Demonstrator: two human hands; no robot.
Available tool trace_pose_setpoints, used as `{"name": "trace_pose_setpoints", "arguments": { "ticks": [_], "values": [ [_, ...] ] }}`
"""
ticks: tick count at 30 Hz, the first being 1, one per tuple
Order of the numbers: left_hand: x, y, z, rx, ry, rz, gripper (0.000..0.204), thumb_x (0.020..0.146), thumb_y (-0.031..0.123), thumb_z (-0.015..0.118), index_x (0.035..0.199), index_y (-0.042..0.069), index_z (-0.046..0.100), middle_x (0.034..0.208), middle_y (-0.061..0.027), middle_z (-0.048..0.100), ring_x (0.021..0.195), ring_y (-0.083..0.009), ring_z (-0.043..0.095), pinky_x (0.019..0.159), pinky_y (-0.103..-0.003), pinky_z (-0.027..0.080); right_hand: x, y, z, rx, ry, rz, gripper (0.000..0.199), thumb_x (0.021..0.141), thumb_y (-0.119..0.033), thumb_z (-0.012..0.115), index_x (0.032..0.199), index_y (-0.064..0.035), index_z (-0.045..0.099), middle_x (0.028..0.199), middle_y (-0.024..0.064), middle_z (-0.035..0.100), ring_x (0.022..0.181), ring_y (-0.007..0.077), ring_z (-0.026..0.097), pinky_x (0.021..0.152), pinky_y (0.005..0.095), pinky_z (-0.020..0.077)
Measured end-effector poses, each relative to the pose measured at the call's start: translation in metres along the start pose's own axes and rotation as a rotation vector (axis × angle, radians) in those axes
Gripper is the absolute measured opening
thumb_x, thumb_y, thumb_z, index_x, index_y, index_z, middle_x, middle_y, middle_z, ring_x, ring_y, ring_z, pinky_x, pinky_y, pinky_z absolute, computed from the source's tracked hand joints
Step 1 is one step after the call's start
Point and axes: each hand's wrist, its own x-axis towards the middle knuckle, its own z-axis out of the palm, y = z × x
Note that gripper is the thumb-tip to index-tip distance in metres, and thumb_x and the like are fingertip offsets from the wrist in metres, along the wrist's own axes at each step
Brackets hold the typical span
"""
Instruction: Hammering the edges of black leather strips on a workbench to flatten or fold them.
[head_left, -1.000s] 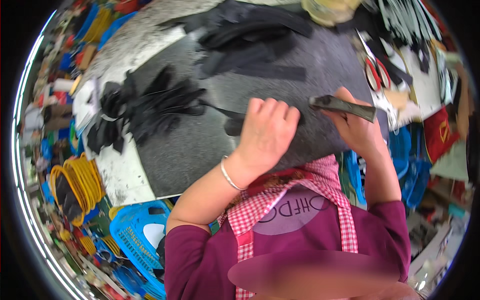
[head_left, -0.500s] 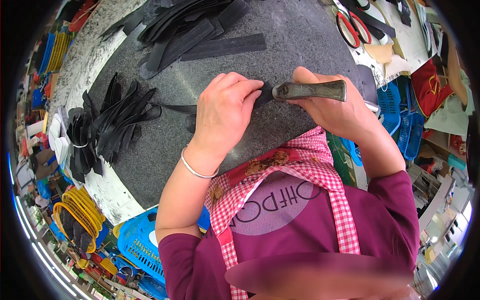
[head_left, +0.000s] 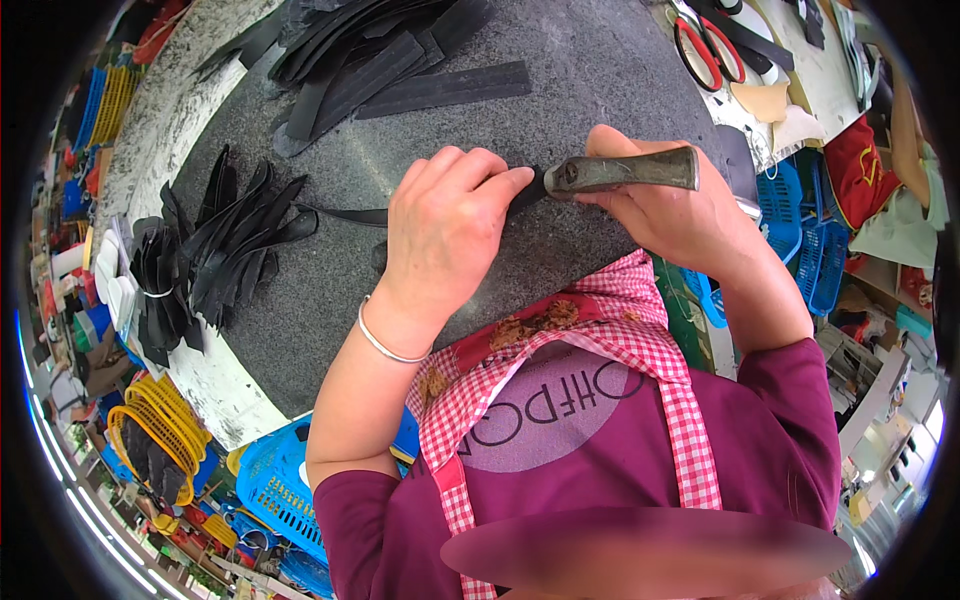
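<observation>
My left hand [head_left: 440, 230] is closed, thumb and forefinger pressing a thin black strip [head_left: 350, 216] on the dark grey stone slab [head_left: 330, 350]. The strip runs out to the left from under that hand, and its other end shows between the fingertips and the hammer. Wrapped around the handle of a worn metal hammer [head_left: 630, 172], my right hand [head_left: 670, 215] is closed. The hammer's striking end is just right of the left fingertips, over the strip's end; whether it touches cannot be made out. The hammer's handle is mostly hidden by the hand.
A bundle of folded black strips [head_left: 220, 240] lies at the slab's left. Wider flat black strips [head_left: 445, 90] are piled at the far side. Red-handled scissors [head_left: 684, 48] lie far right. Blue baskets [head_left: 285, 480] stand below the table edge.
My left hand has shifted slightly left along the strip, its fingers drawn in a little. The hammer has moved slightly away from me and to the right.
</observation>
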Motion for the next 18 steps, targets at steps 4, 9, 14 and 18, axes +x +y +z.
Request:
{"name": "trace_pose_setpoints", "arguments": {
  "ticks": [4, 9, 14, 18],
  "values": [
    [0.000, 0.010, -0.004, 0.143, -0.037, 0.052, 0.023, 0.085, 0.008, 0.077, 0.107, 0.011, 0.084, 0.094, -0.0026, 0.071, 0.088, -0.0247, 0.069, 0.078, -0.039, 0.054, 0.011, -0.005, -0.003, -0.086, 0.104, -0.058, 0.024, 0.101, -0.023, 0.075, 0.109, -0.0102, 0.057, 0.071, 0.0161, 0.067, 0.069, 0.0444, 0.070, 0.055, 0.0537, 0.0524],
    [-0.010, -0.003, -0.001, 0.024, 0.008, 0.009, 0.020, 0.087, 0.013, 0.073, 0.105, 0.010, 0.082, 0.095, -0.0013, 0.070, 0.089, -0.0218, 0.067, 0.076, -0.037, 0.051, 0.016, -0.003, 0.004, -0.215, 0.044, -0.058, 0.015, 0.100, -0.015, 0.071, 0.108, -0.0097, 0.059, 0.070, 0.0155, 0.067, 0.066, 0.0427, 0.071, 0.053, 0.0532, 0.0538],
    [-0.019, 0.010, -0.010, 0.197, -0.024, 0.029, 0.016, 0.089, 0.013, 0.073, 0.101, 0.009, 0.081, 0.095, -0.0022, 0.071, 0.087, -0.0219, 0.068, 0.078, -0.037, 0.051, 0.021, -0.016, 0.005, -0.141, 0.081, -0.157, 0.015, 0.100, -0.012, 0.068, 0.112, -0.0071, 0.060, 0.069, 0.0154, 0.067, 0.064, 0.0411, 0.072, 0.053, 0.0524, 0.0545],
    [-0.029, 0.008, -0.020, 0.062, -0.017, -0.048, 0.017, 0.085, 0.008, 0.083, 0.102, 0.010, 0.082, 0.096, -0.0033, 0.074, 0.089, -0.0244, 0.070, 0.077, -0.037, 0.053, 0.023, -0.007, 0.011, -0.155, 0.011, -0.188, 0.013, 0.101, -0.013, 0.068, 0.111, -0.0106, 0.060, 0.068, 0.0146, 0.066, 0.063, 0.0417, 0.070, 0.052, 0.0511, 0.0546]
  ]
}}
